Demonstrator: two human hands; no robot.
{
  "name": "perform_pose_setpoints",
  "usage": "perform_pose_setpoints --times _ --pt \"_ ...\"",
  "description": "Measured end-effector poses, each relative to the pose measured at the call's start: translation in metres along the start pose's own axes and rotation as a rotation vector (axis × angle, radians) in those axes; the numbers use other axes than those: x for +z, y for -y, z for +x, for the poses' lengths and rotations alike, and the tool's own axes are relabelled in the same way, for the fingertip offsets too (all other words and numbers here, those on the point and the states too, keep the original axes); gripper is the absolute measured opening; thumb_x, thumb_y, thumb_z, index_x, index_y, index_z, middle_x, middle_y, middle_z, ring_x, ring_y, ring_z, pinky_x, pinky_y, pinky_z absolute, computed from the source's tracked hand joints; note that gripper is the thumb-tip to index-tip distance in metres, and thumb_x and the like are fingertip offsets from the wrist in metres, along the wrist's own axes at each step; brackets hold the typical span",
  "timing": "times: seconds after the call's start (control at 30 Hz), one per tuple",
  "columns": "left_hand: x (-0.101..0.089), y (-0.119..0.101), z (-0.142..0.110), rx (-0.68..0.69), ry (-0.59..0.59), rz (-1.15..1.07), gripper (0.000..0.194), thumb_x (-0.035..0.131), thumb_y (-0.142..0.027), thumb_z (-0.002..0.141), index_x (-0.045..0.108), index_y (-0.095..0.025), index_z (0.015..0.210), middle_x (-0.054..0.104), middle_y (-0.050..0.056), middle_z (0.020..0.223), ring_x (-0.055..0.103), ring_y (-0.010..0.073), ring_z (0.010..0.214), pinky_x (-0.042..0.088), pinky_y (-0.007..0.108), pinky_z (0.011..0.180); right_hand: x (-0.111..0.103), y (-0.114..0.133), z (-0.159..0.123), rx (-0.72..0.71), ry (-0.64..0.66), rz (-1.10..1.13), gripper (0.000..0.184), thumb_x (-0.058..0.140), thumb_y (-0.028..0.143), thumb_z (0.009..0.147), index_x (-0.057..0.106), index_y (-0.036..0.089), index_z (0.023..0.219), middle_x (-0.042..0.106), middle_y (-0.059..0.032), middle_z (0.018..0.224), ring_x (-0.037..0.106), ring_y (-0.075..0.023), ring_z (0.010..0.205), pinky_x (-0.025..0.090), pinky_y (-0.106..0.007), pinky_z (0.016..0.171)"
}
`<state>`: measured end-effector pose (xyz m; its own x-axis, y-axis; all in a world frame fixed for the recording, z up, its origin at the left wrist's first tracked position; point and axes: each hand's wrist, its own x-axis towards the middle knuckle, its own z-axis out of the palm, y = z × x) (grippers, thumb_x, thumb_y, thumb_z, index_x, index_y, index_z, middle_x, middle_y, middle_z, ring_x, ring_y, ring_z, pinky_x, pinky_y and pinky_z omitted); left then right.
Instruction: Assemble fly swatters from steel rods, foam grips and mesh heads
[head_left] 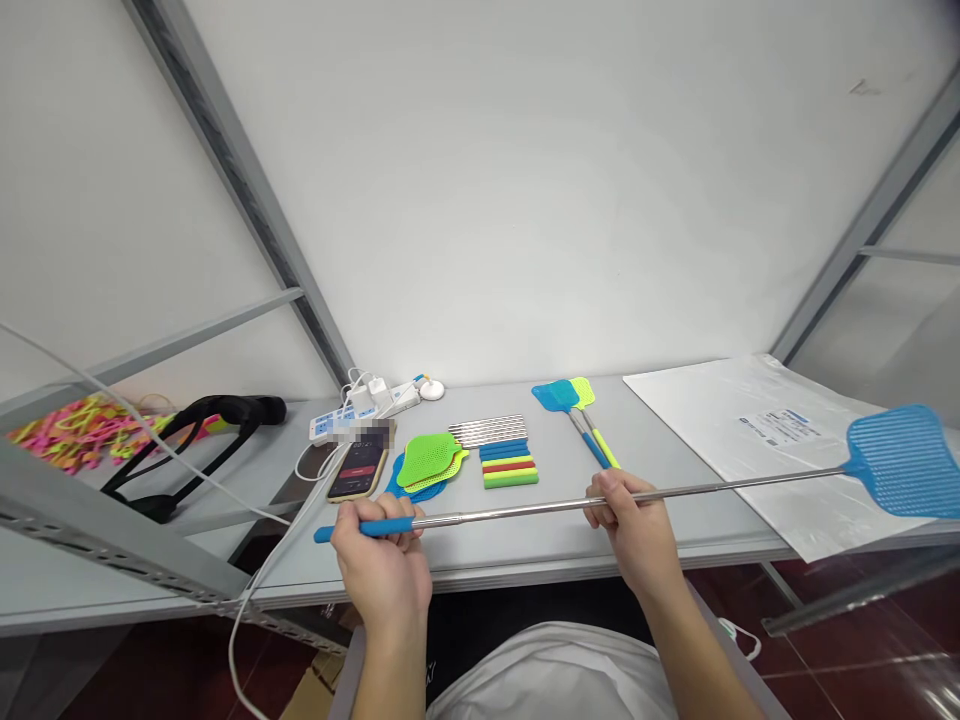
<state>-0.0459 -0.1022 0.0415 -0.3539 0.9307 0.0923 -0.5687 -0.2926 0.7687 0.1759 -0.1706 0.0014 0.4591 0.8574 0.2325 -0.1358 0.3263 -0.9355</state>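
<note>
While stretched out long, slants gently upward to the right over the front of the grey table [517,548] as one blue fly swatter [499,513] with a thin steel shaft. Sits at its handle end in the left hand [384,570], with fingers curled shut around the blue grip [386,526] and thumb laid against it. Passes near mid-length through the right hand [637,535], with thumb and fingers closed narrowly on the bare steel. Ends in a blue mesh head [904,462], out over a white plastic bag [750,430] (with a printed label on it, too small to read).

Beyond the right hand, shows two other swatters [589,425], with one blue head and one yellow-green. Further left, holds a row of coloured tubes [510,465] in blue, yellow, red and green, just in front of steel rods [487,431]. Next to those, carries overlapping perforated heads [431,460] in green, yellow and blue, then a phone [362,463] and a power strip [337,425] with white plugs. At far left, has a black strap-like frame [202,440] near a pink, yellow and orange pile [75,432].
</note>
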Motion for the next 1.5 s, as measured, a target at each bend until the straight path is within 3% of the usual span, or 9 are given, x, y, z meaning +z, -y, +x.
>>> perform_pose_setpoints --times 0.27,0.53,0.73,0.9,1.1,1.23,1.5 --pt "-0.002 0.0 0.001 0.005 -0.048 -0.04 0.039 0.049 -0.034 0.085 0.024 -0.022 0.059 0.021 -0.008 0.048 0.021 0.0097 0.042 0.021 0.027 0.042 0.004 0.0 -0.002 -0.049 -0.09 0.024 0.047 0.061 0.044 0.088 0.043 0.022 0.052 0.035 0.0039 0.052 0.034 -0.0132 0.055 0.03 -0.03 0.054" --pt "0.003 0.007 -0.012 0.021 -0.085 -0.117 0.045 0.046 -0.042 0.088 0.017 -0.021 0.061 0.017 -0.007 0.051 0.019 0.0093 0.042 0.02 0.027 0.042 0.022 0.0 -0.011 -0.024 -0.065 0.058 0.046 0.055 0.046 0.092 0.04 0.022 0.055 0.033 0.0045 0.054 0.033 -0.0129 0.054 0.031 -0.03 0.054" --pt "0.011 0.015 -0.027 -0.03 -0.068 -0.137 0.045 0.044 -0.045 0.09 0.021 -0.021 0.06 0.02 -0.007 0.05 0.021 0.0098 0.042 0.022 0.027 0.042 0.027 -0.002 -0.015 -0.01 -0.032 0.049 0.044 0.055 0.045 0.092 0.042 0.022 0.058 0.036 0.0035 0.056 0.037 -0.0134 0.056 0.031 -0.03 0.055" --pt "0.009 0.019 -0.023 -0.052 -0.068 -0.128 0.042 0.044 -0.041 0.09 0.024 -0.021 0.06 0.021 -0.007 0.05 0.022 0.0099 0.042 0.023 0.027 0.042 0.022 -0.007 -0.008 -0.011 -0.023 0.08 0.045 0.064 0.043 0.087 0.042 0.021 0.054 0.035 0.0044 0.053 0.037 -0.0124 0.053 0.03 -0.029 0.053" --pt "-0.001 0.011 -0.002 -0.039 -0.09 -0.101 0.038 0.046 -0.038 0.088 0.026 -0.022 0.06 0.021 -0.008 0.049 0.021 0.0102 0.041 0.022 0.027 0.041 0.006 0.01 0.001 -0.08 -0.181 0.219 0.053 0.05 0.049 0.094 0.034 0.022 0.052 0.027 0.0057 0.051 0.031 -0.012 0.051 0.03 -0.029 0.052" --pt "-0.005 0.005 0.005 -0.008 -0.103 -0.093 0.037 0.047 -0.038 0.087 0.026 -0.022 0.06 0.023 -0.008 0.048 0.021 0.0099 0.041 0.022 0.027 0.041 -0.001 0.017 0.005 -0.096 -0.268 0.255 0.052 0.052 0.047 0.094 0.035 0.022 0.052 0.026 0.006 0.051 0.031 -0.0115 0.051 0.03 -0.029 0.052" --pt "-0.003 0.002 0.003 0.009 -0.132 -0.112 0.039 0.045 -0.038 0.086 0.022 -0.021 0.059 0.022 -0.007 0.048 0.022 0.0096 0.041 0.02 0.027 0.041 0.009 0.015 0.003 -0.107 -0.351 0.266 0.05 0.053 0.041 0.095 0.034 0.021 0.053 0.027 0.0069 0.052 0.033 -0.0108 0.05 0.031 -0.029 0.053"
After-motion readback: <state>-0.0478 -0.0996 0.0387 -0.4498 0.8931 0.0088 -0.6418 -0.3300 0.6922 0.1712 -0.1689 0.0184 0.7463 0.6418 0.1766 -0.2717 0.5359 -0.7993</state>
